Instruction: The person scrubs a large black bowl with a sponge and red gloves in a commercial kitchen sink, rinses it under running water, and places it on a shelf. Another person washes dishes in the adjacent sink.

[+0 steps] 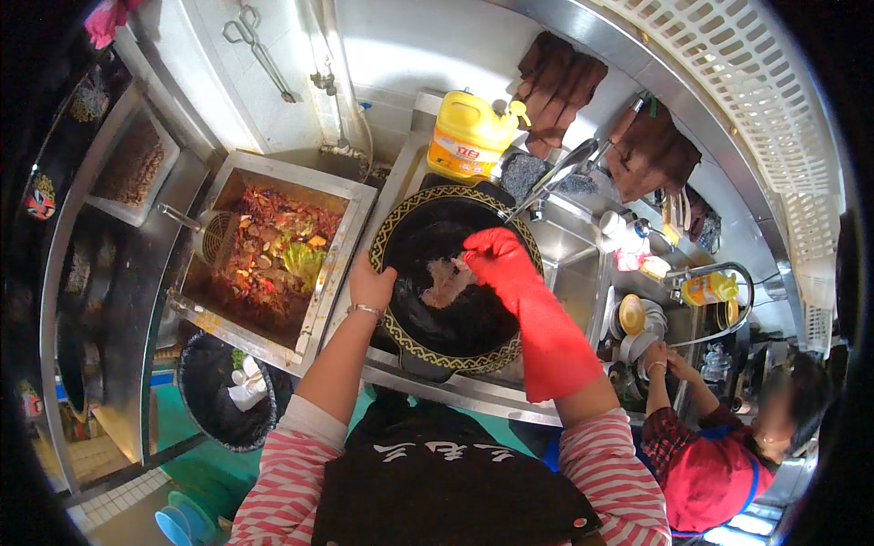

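A wide black pan (pixel 437 341) with a gold-patterned rim sits before me on the steel counter, its two handles towards me and the wall. My left hand (pixel 371 281), bare with a bracelet at the wrist, grips the left side of that rim. A long red rubber glove covers my right hand (pixel 497 259), which is over the inside of the pan. Pinched in its fingers is a crumpled, pale wet cloth (pixel 444 283), spread partly on the pan's dark bottom. The glove hides some of the cloth.
Left is a steel basin (pixel 341 205) of food scraps with a strainer (pixel 217 235). A yellow detergent jug (pixel 471 136) stands behind the pan. A faucet (pixel 556 174) reaches over the sink (pixel 577 283). A co-worker (pixel 710 471) handles dishes at right. A lined bin (pixel 212 416) stands below left.
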`<control>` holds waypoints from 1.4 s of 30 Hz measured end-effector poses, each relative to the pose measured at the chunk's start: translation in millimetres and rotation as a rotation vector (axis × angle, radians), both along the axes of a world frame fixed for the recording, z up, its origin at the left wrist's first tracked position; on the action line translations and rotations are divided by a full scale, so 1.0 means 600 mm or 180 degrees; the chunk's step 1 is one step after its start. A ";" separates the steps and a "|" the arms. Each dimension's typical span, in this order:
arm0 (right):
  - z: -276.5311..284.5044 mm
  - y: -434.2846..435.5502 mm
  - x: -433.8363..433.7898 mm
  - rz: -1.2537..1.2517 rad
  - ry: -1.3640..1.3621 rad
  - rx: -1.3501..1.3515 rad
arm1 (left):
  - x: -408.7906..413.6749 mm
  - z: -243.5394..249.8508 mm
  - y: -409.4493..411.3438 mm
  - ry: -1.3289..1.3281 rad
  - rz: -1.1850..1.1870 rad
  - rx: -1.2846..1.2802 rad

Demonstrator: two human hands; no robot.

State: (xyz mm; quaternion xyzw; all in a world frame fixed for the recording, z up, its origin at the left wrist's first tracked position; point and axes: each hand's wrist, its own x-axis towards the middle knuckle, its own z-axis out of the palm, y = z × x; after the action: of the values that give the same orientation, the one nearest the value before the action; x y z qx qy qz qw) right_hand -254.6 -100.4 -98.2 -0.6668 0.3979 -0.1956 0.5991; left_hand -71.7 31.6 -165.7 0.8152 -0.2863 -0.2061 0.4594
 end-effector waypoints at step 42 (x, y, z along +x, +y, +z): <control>-0.207 0.096 0.079 0.1444 0.2075 -0.2542 | 0.001 -0.015 0.000 -0.0025 -0.0037 -0.0041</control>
State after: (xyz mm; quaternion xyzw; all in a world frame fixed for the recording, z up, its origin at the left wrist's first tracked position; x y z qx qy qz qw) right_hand -207.1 -42.9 -222.4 -0.9365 0.3041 0.0189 0.1733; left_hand -70.9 31.5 -174.5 0.8114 -0.2940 -0.2037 0.4623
